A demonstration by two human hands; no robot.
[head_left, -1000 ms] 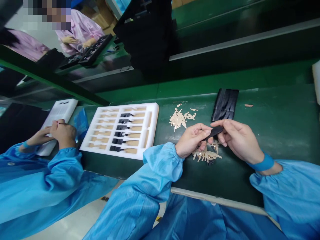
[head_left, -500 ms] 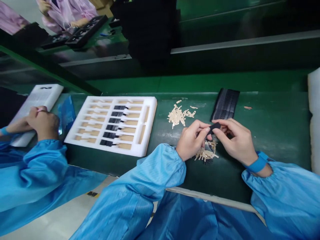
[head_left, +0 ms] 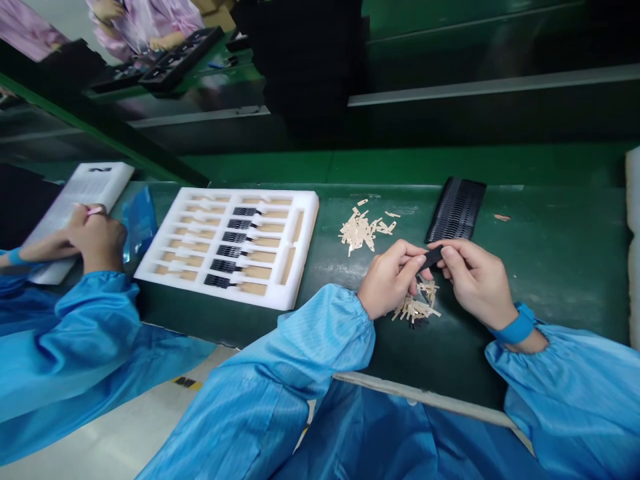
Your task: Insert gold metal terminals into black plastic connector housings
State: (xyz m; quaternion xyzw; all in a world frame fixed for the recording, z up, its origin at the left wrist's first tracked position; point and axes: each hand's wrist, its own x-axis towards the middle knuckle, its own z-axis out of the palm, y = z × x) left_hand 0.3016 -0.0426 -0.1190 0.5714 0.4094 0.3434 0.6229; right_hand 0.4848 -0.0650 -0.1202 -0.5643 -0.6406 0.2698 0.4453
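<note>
In a dim workroom, along a smooth green desk [head_left: 565, 280]. Pinched above it, a small matte black piece [head_left: 431, 259], partly hidden by fingertips. Clamped at one end by the left hand [head_left: 390, 277], at the other by the right hand [head_left: 473, 273], probably for steadiness with so slight a thing. Just below in view, a near pile [head_left: 416, 308] of thin, flat, pale strips; farther back, a second heap [head_left: 359, 232], both likely placed for easy reach. Beyond the right hand, a dense row of ribbed black parts [head_left: 456, 208], apparently packed for order. To the left, a white foam tray [head_left: 283, 298], slotted, with black toothed pieces [head_left: 227, 251] in separate slots, presumably against rubbing.
</note>
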